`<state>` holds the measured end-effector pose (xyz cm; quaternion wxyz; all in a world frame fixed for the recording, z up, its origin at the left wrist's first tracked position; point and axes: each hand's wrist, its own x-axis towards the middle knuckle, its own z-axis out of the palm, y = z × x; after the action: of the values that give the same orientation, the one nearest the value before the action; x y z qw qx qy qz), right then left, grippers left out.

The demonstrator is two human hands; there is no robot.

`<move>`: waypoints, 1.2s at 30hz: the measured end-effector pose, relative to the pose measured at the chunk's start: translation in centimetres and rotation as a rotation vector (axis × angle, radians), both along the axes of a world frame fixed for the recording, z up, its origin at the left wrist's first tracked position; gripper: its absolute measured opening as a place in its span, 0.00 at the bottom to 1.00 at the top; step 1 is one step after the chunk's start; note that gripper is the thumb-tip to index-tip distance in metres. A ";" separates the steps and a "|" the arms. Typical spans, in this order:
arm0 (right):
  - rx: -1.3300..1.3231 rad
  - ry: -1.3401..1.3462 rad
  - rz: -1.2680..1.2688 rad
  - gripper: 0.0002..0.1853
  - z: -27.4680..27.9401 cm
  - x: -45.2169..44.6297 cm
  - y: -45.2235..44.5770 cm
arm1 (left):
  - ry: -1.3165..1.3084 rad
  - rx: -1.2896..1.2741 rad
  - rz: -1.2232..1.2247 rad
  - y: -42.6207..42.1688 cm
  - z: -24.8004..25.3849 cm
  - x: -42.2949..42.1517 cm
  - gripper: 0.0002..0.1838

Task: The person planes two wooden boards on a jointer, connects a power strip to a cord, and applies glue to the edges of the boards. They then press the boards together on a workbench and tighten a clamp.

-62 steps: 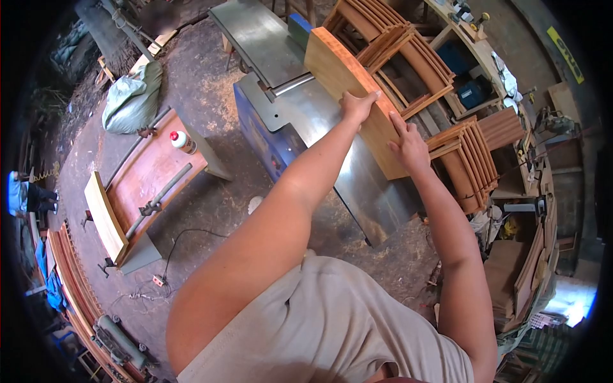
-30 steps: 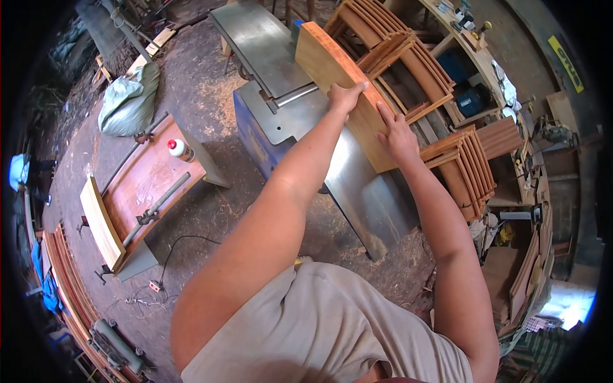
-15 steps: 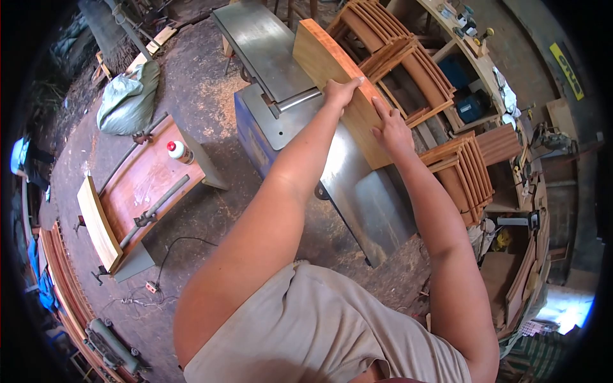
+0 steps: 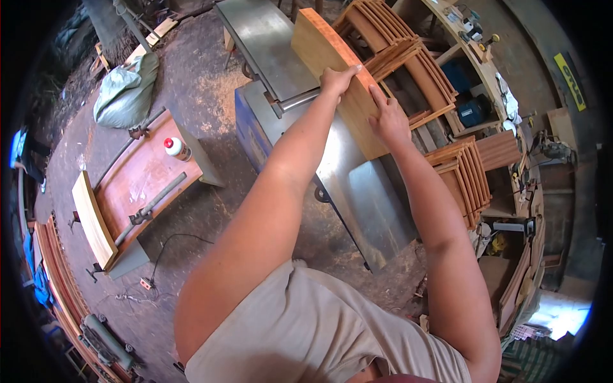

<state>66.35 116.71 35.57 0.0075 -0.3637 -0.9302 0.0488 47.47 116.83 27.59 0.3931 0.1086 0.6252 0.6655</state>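
A thick wooden board (image 4: 319, 57) stands on its long edge on the metal bed (image 4: 377, 210) of a jointer, its orange-brown upper edge facing up. My left hand (image 4: 338, 83) grips it near the middle, with a digit along the top edge and the rest of the hand against the left face. Closer to me, my right hand (image 4: 389, 120) holds the board's rear part, index finger stretched along the top edge and other fingers curled. A metal bar (image 4: 299, 101) sits across the machine left of the board. The board's underside and the cutter are hidden.
Stacked wooden frames (image 4: 421, 76) lie right of the machine, beside a shelf unit (image 4: 479, 121) with tools. On the left floor stands a clamped wooden panel assembly (image 4: 140, 172) bearing a red-capped bottle (image 4: 177, 149). A cable (image 4: 172, 239), a sack (image 4: 128, 92) and another person (image 4: 29, 153) are farther left.
The board has slid a short way forward along the jointer bed, away from me. Both hands moved with it and kept their hold. My view shifted slightly.
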 end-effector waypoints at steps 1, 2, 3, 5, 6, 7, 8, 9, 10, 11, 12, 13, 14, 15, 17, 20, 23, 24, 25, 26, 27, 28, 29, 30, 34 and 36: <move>0.006 -0.010 -0.011 0.43 0.0 -0.5 0.2 | -0.006 0.002 0.005 0.6 -0.6 -0.5 0.40; 0.016 -0.021 -0.017 0.43 0.0 -1.1 0.5 | 0.034 0.057 0.045 1.2 -1.2 -0.9 0.41; 0.010 -0.036 -0.011 0.43 -0.2 -1.3 0.5 | 0.065 0.100 0.081 1.0 -1.7 -0.7 0.41; 0.026 -0.018 -0.014 0.44 -0.3 -1.9 0.8 | 0.041 0.081 0.082 1.3 -2.2 -1.0 0.42; 0.021 -0.026 -0.008 0.44 -0.4 -2.2 0.9 | 0.031 0.066 0.079 1.2 -2.3 -1.2 0.43; 0.029 -0.029 -0.012 0.45 -0.4 -2.5 1.0 | 0.024 0.062 0.087 1.0 -2.4 -1.0 0.43; 0.039 -0.031 -0.014 0.45 -0.4 -3.0 1.1 | 0.036 0.052 0.134 1.0 -2.4 -0.9 0.46; 0.038 -0.039 -0.004 0.45 -0.3 -3.4 1.1 | 0.048 0.042 0.180 0.9 -2.6 -0.6 0.48; 0.036 -0.047 -0.019 0.45 -0.3 -3.8 1.0 | 0.039 0.041 0.190 0.1 -2.0 0.1 0.48; 0.034 -0.055 -0.037 0.45 -0.3 -4.0 1.1 | 0.034 0.054 0.188 -0.8 -1.5 0.9 0.48; 0.035 -0.065 -0.030 0.45 -0.5 -4.3 1.2 | 0.029 0.069 0.185 -1.2 -1.1 1.5 0.48; 0.051 -0.047 -0.015 0.45 -0.6 -4.5 1.3 | 0.056 0.094 0.199 -0.8 -2.2 2.3 0.46; 0.067 -0.028 0.001 0.45 -0.7 -4.7 1.4 | 0.047 0.094 0.206 -0.5 -3.2 3.0 0.46; 0.067 -0.035 0.007 0.45 -0.8 -4.9 1.5 | 0.056 0.136 0.184 -0.7 -3.8 4.2 0.46; 0.074 -0.051 -0.004 0.42 -0.8 -5.3 1.5 | 0.065 0.186 0.129 -2.0 -3.9 6.3 0.45; 0.076 -0.036 -0.016 0.39 -1.0 -6.1 1.7 | 0.023 0.206 0.037 -2.2 -4.9 8.8 0.46; 0.075 -0.063 -0.013 0.37 -0.9 -6.7 1.7 | 0.268 0.156 0.287 -1.8 -5.3 10.8 0.34; 0.076 -0.053 -0.006 0.37 -1.0 -6.9 1.9 | 0.277 0.143 0.276 -2.0 -5.0 10.6 0.34; 0.077 -0.059 -0.002 0.37 -1.1 -7.0 2.1 | 0.286 0.129 0.264 -2.2 -4.7 10.3 0.34; 0.085 -0.049 0.005 0.37 -1.2 -7.2 2.3 | 0.279 0.128 0.268 -2.4 -4.6 9.9 0.34; 0.092 -0.037 0.015 0.37 -1.3 -7.4 2.3 | 0.271 0.174 0.242 -2.2 -4.7 9.4 0.34; 0.092 -0.043 0.021 0.37 -1.3 -7.7 2.3 | 0.263 0.219 0.217 -1.9 -4.9 8.9 0.34; 0.094 -0.039 0.013 0.37 -1.4 -8.0 2.3 | 0.257 0.218 0.223 -1.7 -5.1 8.5 0.34; 0.097 -0.033 0.006 0.37 -1.3 -8.3 2.3 | 0.278 0.226 0.224 -1.4 -5.3 8.2 0.33; 0.098 -0.030 0.030 0.37 -1.3 -9.4 2.5 | 0.302 0.207 0.300 -0.7 -5.3 7.5 0.31; 0.104 -0.050 0.007 0.37 -1.3 -10.1 2.7 | 0.289 0.199 0.285 -0.9 -5.1 6.9 0.31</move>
<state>56.22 119.36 34.22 0.0032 -0.3608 -0.9326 -0.0089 54.40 115.96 22.54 0.1886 0.1516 0.6151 0.7504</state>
